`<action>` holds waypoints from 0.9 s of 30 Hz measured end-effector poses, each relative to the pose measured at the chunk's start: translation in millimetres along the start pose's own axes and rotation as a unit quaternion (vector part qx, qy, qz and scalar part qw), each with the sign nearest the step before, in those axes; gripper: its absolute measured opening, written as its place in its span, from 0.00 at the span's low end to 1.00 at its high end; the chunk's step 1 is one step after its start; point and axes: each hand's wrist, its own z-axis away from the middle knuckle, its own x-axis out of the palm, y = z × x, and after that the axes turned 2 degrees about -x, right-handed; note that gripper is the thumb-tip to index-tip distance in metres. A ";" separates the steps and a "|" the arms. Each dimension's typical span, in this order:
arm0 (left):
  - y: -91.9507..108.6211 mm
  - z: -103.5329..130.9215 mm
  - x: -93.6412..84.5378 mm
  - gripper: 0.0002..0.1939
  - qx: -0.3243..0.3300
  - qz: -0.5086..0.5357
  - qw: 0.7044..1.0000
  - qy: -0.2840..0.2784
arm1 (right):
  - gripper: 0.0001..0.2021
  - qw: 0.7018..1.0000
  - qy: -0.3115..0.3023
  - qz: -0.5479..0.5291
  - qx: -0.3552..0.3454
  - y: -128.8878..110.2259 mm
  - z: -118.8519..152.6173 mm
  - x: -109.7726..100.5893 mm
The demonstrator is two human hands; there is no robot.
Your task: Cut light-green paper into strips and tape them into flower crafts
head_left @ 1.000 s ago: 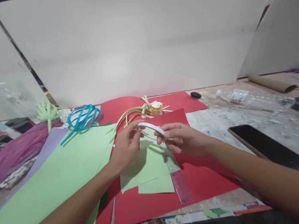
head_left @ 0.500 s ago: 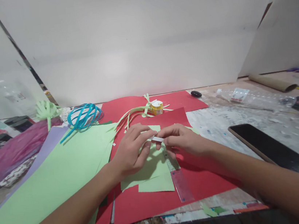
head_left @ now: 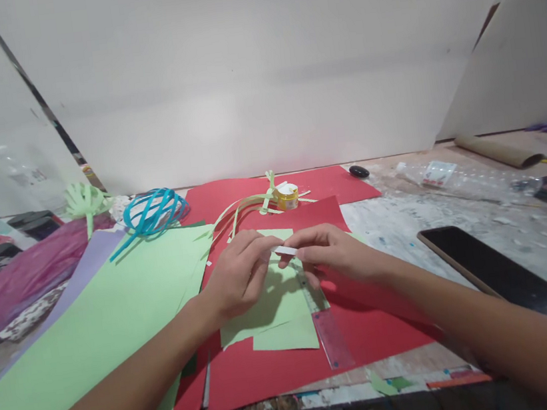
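Note:
My left hand (head_left: 240,276) and my right hand (head_left: 333,254) meet over the middle of the table. Between their fingertips they pinch a white tape roll (head_left: 285,250), seen edge-on as a thin white strip. Below the hands lie small light green paper pieces (head_left: 272,313) on a red paper sheet (head_left: 294,363). A clear ruler (head_left: 330,332) rests on the red sheet just under my right hand.
A large light green sheet (head_left: 102,322) over a lilac one covers the left. Blue paper loops (head_left: 154,214), green strips and a yellow tape roll (head_left: 286,196) lie behind. A black phone (head_left: 494,270) lies at the right, a cardboard tube (head_left: 491,151) farther back, purple fabric (head_left: 26,278) at the far left.
The white tape roll was held up as an open ring a second ago. Both hands have lowered and closed in together, and the roll now shows only edge-on between the fingertips.

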 end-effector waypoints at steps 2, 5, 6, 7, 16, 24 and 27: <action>0.9 0.2 -0.8 0.15 -0.004 0.001 1.000 0.003 | 0.09 1.000 0.023 -0.004 -0.016 0.0 -1.5 -1.9; 4.0 -0.4 -2.9 0.16 -0.013 0.013 1.000 0.015 | 0.10 0.995 0.081 -0.014 -0.051 -0.3 -4.2 -5.4; 5.5 -1.0 -3.7 0.15 -0.019 0.026 0.999 0.017 | 0.10 0.994 0.093 -0.020 -0.057 -0.6 -4.8 -6.6; 7.0 -2.0 -4.6 0.14 -0.028 0.044 0.998 0.017 | 0.09 0.993 0.097 -0.025 -0.061 -1.0 -5.2 -7.6; 4.8 -10.6 -4.9 0.14 -0.196 0.281 0.940 -0.007 | 0.08 0.997 -0.037 -0.014 -0.066 -2.7 0.6 4.8; 19.2 -11.9 -3.5 0.18 -0.224 0.370 0.890 -0.145 | 0.09 0.998 -0.011 0.015 -0.061 -6.3 -0.3 -1.2; 21.0 -9.6 0.7 0.13 -0.238 0.304 0.916 -0.107 | 0.10 0.997 0.000 0.050 -0.053 -8.7 0.1 -0.8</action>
